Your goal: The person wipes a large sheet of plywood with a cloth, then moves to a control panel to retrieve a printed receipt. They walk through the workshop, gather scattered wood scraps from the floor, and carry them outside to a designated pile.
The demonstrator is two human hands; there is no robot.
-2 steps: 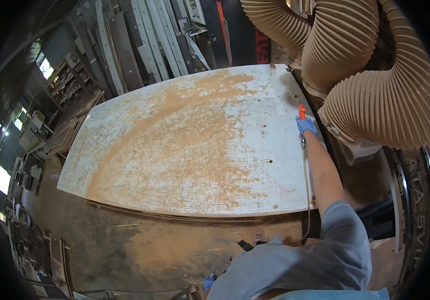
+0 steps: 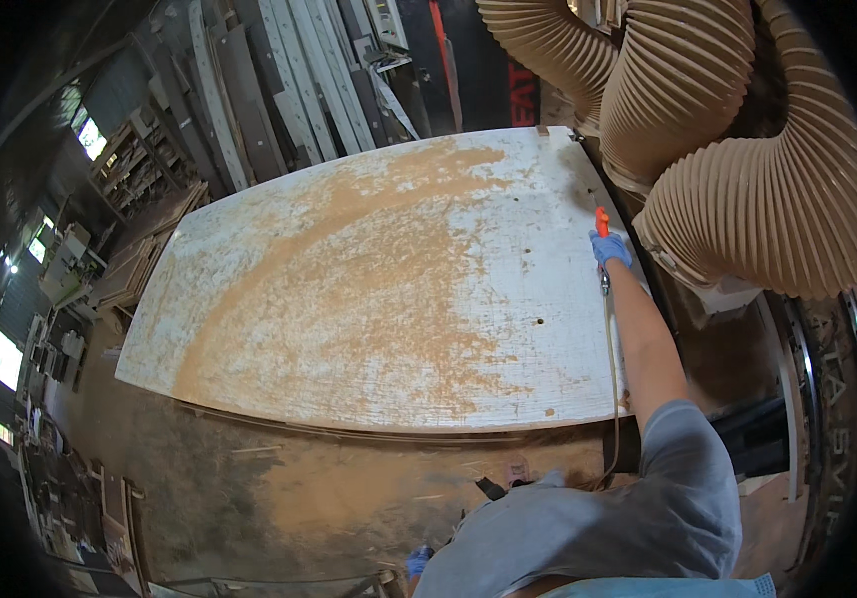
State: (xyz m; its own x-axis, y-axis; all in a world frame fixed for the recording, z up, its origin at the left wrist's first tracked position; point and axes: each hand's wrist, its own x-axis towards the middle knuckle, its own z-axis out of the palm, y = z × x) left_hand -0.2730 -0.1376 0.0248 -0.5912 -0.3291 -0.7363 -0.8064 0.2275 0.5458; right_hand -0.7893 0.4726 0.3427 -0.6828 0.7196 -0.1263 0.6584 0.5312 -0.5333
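Stretched out ahead of me, my right hand (image 2: pixel 612 250) wears a blue glove and is closed around an orange air blow gun (image 2: pixel 602 221). A thin tan air hose (image 2: pixel 612 369) trails from the gun's metal fitting back toward my body. Both are over the right end of a large whitish board (image 2: pixel 573 289), which has a few small dark holes there. Brown sawdust (image 2: pixel 368 204) coats the board's middle and left, with a curved band along it. Low at the bottom edge, my left hand (image 2: pixel 419 558), also blue-gloved, hangs by my side; its fingers cannot be made out.
Thick ribbed tan ducts (image 2: pixel 767 209) bulge close beside the board's right edge. Long metal and wooden strips (image 2: pixel 299 85) lean at the back. Stacked boards (image 2: pixel 144 254) stand to the left. Sawdust and scraps cover the floor (image 2: pixel 329 488) in front.
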